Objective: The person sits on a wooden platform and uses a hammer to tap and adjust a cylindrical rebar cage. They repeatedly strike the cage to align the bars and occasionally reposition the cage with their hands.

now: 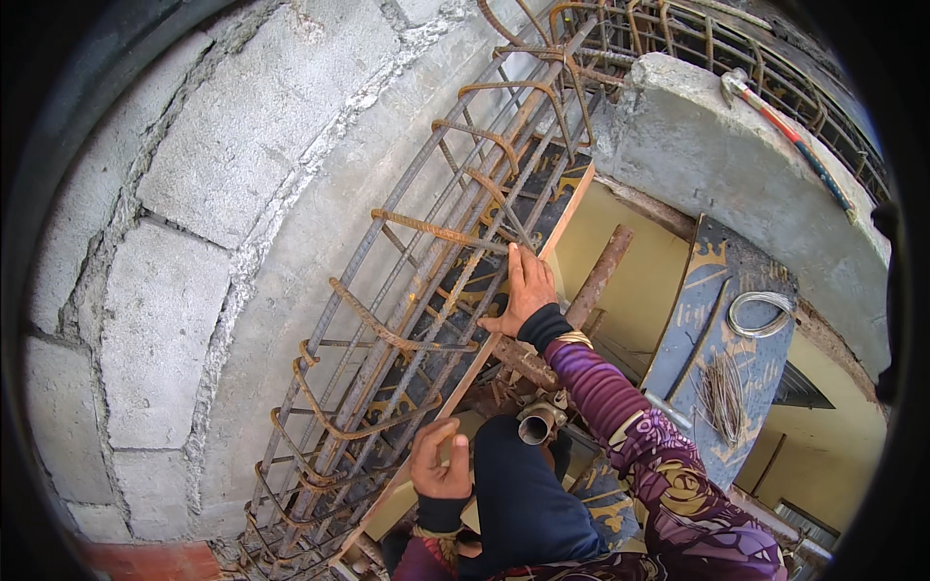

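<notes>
Fingers of right hand (526,288) lie flat against rebar cage (426,290).

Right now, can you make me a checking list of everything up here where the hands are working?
Surface: dark board under the cage, edge showing.
Job's things: rusty rebar cage lying along the block wall.
Clutter: wire coil and wire ties on a printed board; long tool on the concrete ledge.
Hands: right hand flat on the cage edge, open; left hand curled near the cage, grip unclear.
Cables: nothing seen.
Surroundings: rusty pipe, yellow wall.
</notes>
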`<state>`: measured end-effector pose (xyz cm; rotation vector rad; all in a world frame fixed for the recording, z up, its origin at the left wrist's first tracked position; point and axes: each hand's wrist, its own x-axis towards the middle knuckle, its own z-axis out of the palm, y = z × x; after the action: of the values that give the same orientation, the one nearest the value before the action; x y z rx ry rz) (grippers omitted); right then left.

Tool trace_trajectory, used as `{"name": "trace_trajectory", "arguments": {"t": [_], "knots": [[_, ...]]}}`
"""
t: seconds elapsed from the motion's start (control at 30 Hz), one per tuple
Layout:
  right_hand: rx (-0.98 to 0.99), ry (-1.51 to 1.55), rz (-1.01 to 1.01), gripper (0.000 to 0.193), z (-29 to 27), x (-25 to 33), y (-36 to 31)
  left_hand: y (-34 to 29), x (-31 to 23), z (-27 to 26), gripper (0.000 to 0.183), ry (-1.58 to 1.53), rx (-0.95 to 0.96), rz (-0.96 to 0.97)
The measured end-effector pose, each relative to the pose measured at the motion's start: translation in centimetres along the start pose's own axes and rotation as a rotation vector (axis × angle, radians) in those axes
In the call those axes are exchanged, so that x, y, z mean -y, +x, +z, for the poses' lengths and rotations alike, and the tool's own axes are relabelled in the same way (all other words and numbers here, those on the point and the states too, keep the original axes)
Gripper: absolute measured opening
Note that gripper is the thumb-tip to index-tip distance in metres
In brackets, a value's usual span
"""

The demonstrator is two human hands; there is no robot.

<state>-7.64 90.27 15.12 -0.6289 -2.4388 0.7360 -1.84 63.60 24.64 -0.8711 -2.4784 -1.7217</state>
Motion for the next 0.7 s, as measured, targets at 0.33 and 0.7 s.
{"name": "trace_trajectory", "arguments": {"t": [0.33, 0.7], "knots": [[-0.17, 0.238, 0.017, 0.089, 0.1, 0.9, -1.3, 11.6, -8.8, -3.2, 0.016, -0.031, 0.016, 0.232], [-0.253, 0.488, 0.006, 0.043, 1.9, -0.5, 0.2, 4.6, 5.1, 2.5, 0.022, -0.131, -0.185, -0.246]]}}
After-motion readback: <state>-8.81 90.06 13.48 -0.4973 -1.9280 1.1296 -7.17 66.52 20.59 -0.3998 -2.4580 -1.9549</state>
